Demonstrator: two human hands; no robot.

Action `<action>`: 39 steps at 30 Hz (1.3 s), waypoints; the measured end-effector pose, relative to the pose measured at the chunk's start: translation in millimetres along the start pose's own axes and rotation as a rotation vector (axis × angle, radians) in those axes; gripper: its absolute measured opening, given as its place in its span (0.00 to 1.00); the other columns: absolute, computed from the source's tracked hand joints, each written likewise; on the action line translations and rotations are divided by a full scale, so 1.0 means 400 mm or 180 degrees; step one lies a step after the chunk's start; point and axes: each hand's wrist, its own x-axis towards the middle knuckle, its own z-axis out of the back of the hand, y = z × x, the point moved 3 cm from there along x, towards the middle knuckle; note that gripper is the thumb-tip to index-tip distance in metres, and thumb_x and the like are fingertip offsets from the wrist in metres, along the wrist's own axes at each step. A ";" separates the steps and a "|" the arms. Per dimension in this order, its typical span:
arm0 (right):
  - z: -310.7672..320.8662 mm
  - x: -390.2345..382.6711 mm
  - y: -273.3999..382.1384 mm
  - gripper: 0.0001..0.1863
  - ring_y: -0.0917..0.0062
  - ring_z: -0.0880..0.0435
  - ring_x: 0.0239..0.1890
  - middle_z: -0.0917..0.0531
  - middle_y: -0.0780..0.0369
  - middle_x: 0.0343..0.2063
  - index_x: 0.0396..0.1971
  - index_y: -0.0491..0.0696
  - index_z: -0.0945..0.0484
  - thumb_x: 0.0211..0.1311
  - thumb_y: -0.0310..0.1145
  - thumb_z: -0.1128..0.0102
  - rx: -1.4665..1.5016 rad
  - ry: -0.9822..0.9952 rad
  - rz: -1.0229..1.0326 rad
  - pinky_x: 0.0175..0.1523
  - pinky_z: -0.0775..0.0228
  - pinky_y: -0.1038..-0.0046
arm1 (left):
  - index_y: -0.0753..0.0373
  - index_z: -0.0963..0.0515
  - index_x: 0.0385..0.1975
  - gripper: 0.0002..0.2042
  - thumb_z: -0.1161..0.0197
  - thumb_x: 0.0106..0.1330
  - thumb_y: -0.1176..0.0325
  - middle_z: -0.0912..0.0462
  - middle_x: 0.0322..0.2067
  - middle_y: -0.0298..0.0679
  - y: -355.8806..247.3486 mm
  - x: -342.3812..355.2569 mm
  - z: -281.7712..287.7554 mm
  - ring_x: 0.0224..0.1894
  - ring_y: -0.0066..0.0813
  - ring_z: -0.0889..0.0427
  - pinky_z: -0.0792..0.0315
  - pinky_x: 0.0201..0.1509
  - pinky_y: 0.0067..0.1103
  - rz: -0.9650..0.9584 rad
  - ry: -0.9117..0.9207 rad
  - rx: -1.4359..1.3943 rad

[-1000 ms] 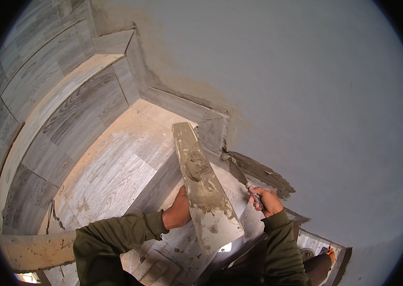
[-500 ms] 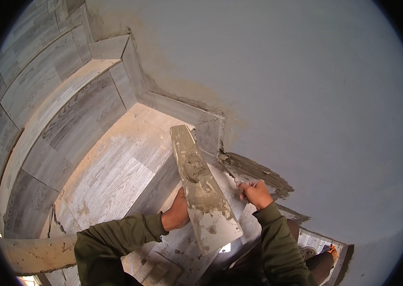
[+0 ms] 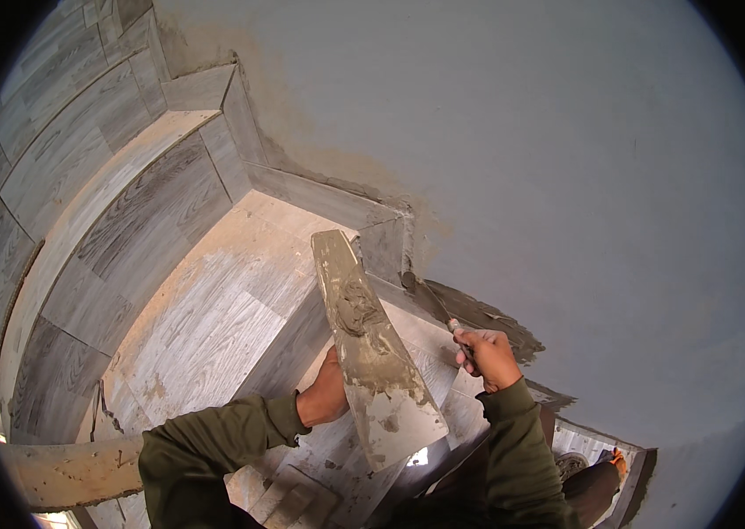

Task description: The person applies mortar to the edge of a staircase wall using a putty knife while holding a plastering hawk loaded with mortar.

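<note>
My left hand grips a long, tapered flat board by its left edge; most of its fingers are hidden beneath it. Wet grey mortar is heaped and smeared over the board's upper part. My right hand is closed around the handle of a small trowel. The trowel's thin blade points up and left, reaching the strip of wet mortar along the wall, near a stair corner. Little of the blade shows against the mortar.
Wood-look tiled stairs climb to the upper left. A grey wall fills the right side, edged by stepped skirting tiles. At lower left lies a pale curved beam. A block-like piece rests below my left forearm.
My right hand has shifted slightly right and down and turned, and more of the trowel now shows, its blade against the wall mortar. The board and left hand have hardly moved.
</note>
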 end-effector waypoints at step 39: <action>0.004 -0.026 -0.198 0.15 0.86 0.33 0.13 0.25 0.67 0.14 0.26 0.43 0.22 0.58 0.41 0.42 0.0769 -0.0300 -0.0013 0.19 0.42 0.82 | 0.65 0.33 0.52 0.18 0.61 0.71 0.60 0.25 0.48 0.46 0.046 0.012 0.067 0.50 0.42 0.25 0.31 0.57 0.35 0.0423 -0.0176 -0.0005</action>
